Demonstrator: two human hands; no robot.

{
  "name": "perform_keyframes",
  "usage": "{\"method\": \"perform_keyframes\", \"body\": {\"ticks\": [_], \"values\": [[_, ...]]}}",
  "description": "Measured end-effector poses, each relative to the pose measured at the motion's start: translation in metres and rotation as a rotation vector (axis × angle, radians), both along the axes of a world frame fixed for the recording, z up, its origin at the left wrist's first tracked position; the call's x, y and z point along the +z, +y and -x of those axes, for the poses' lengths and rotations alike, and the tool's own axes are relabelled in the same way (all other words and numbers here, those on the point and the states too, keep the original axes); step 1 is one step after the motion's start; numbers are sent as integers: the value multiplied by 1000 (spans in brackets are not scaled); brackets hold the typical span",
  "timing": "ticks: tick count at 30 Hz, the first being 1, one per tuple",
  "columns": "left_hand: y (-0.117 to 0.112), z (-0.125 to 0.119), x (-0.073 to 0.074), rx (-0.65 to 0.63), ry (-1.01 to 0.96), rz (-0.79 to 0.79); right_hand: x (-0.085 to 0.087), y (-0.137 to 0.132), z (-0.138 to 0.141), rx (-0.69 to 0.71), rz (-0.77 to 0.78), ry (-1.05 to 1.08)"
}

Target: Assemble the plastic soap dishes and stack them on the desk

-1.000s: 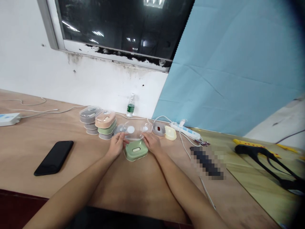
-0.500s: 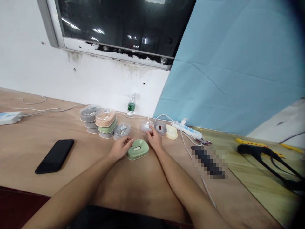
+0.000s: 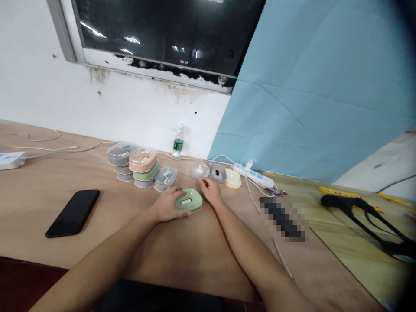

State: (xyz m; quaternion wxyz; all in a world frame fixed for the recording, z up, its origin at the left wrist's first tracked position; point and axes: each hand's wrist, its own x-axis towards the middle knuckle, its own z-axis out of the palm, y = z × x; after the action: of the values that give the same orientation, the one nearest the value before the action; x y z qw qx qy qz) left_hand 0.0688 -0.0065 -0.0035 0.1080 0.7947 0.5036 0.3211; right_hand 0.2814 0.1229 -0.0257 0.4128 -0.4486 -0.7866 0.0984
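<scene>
A rounded green plastic case [image 3: 194, 200] with a pale oval inset in its lid lies on the table in front of me. My left hand [image 3: 168, 204] grips its left side, thumb at the near edge and fingers at the far edge. My right hand [image 3: 212, 191] is just right of and beyond the case, its thumb and index finger pinched together; anything between them is too small to make out. Just past those fingertips sits a clear shallow container [image 3: 199, 171] with something white inside. A grey container [image 3: 217, 173] with a dark red piece and a cream container [image 3: 233, 179] stand beside it.
To the left are stacked grey cases [image 3: 122, 155], a peach case [image 3: 143, 160] atop others, and a single grey case [image 3: 165, 178]. A water bottle [image 3: 178, 142] stands by the wall. A black phone [image 3: 73, 213] lies left; a power strip [image 3: 255, 175] with cables lies right.
My left hand has spread around the green case and taken hold of its side. My right hand has drawn back slightly from the clear container, fingertips now pinched.
</scene>
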Motion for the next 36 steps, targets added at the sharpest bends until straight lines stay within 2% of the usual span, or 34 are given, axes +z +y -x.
{"method": "perform_keyframes", "body": {"ticks": [2, 5, 9, 13, 17, 23, 30, 33, 36], "values": [[0, -3, -2, -49, 56, 33, 0, -2, 1, 19, -3, -23], [-1, -6, -3, -47, 26, 56, 1, -4, 2, 21, -16, -18], [-2, -6, -1, 1, -193, 93, 2, -5, 1, 13, -2, -12], [-1, -6, 0, 85, -454, 108, 3, -5, -1, 71, 19, 1], [4, -6, -2, 173, -622, 153, 3, -10, 1, 107, -54, -37], [5, -5, 0, 207, -670, 187, 8, -18, 4, 122, -232, -114], [5, -1, 3, 257, -744, 110, 9, -16, -4, 138, -293, -258], [9, 1, 1, 295, -814, 35, 8, -15, -6, 68, -257, -170], [11, 0, -2, 296, -883, 33, 8, -11, -9, -61, -158, 66]]}}
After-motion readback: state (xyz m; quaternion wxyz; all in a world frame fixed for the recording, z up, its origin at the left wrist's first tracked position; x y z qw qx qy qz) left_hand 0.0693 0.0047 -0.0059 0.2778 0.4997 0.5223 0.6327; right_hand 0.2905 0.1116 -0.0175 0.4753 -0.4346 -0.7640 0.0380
